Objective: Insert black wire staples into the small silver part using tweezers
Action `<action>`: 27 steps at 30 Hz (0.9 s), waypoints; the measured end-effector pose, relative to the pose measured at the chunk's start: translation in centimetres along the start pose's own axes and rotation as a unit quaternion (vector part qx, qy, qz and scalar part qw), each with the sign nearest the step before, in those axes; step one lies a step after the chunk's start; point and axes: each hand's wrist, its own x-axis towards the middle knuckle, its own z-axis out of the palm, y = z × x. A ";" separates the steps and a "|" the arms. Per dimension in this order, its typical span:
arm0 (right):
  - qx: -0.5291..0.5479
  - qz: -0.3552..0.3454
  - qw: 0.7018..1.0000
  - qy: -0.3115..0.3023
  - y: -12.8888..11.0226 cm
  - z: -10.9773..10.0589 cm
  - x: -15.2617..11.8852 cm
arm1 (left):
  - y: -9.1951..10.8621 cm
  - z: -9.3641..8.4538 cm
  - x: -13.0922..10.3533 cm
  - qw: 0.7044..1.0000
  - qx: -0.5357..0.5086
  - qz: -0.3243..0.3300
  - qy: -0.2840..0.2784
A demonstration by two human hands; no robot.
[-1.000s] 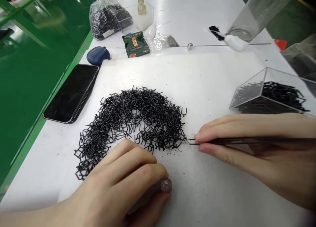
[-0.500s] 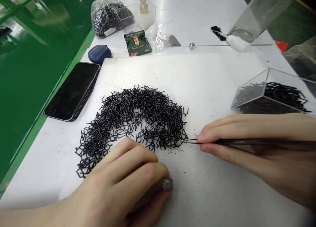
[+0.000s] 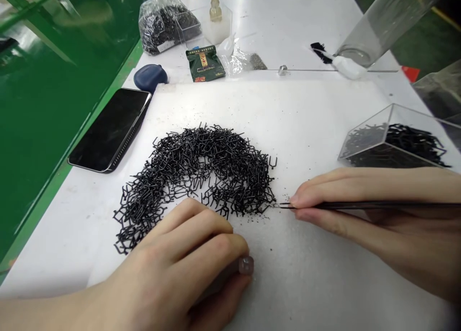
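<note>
A pair of dark tweezers (image 3: 345,206) is pinched between the thumb and fingers of my right hand (image 3: 363,216). Its fine tips point left, at the lower right edge of a curved heap of small black Y-shaped pieces (image 3: 216,146). Whether the tips grip a piece is too small to tell. My left hand (image 3: 180,268) rests in front of the heap with its fingers curled and closed toward the thumb. A small greyish, shiny square (image 3: 246,265) shows at its index fingertip; I cannot tell if it is a nail or a held object. The palm side is hidden.
A clear box (image 3: 392,134) of black pieces stands at the right. On the left lie a phone (image 3: 110,129) and a dark blue case (image 3: 150,77). Behind are a bag of black pieces (image 3: 165,26), a green packet (image 3: 205,64), a small bottle (image 3: 215,9) and a clear cylinder (image 3: 382,29).
The view has shifted slightly, so everything sits a little further right. The tweezers' tips appear slightly further from the heap's edge. Both hands keep the same pose.
</note>
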 end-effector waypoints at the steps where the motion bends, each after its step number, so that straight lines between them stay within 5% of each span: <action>1: -0.001 -0.001 1.000 0.000 0.0 0.0 0.0 | 0.0 0.0 0.0 1.000 -0.001 0.000 0.000; 27: 0.041 0.011 0.999 0.011 -0.6 0.1 0.6 | 0.1 -0.3 -0.2 1.000 0.006 0.000 -0.002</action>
